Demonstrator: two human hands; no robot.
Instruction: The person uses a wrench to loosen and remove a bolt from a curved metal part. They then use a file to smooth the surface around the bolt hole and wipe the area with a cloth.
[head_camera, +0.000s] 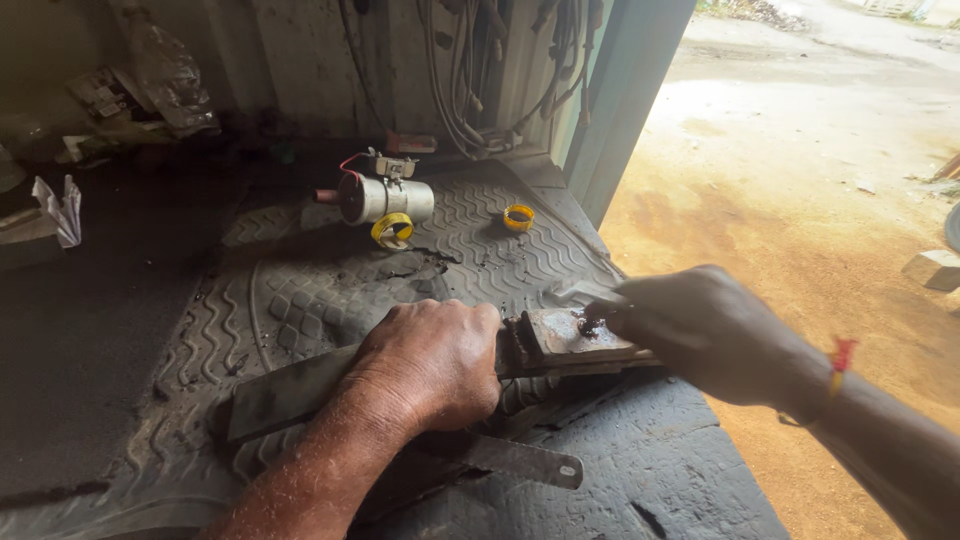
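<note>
Rubber mat (330, 300) bears metal bar (565, 335), gripped by left hand (430, 365).

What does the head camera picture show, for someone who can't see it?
Two bare hands work on a long, dirty metal bar lying on a black rubber mat: the left hand grips it, the right hand touches its end. A silver cylinder lies behind.

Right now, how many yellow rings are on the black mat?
2. One yellow ring leans against the silver cylinder at the back of the rubber mat. The other ring lies alone to its right, near the doorway. More may hide behind the hands.
</note>
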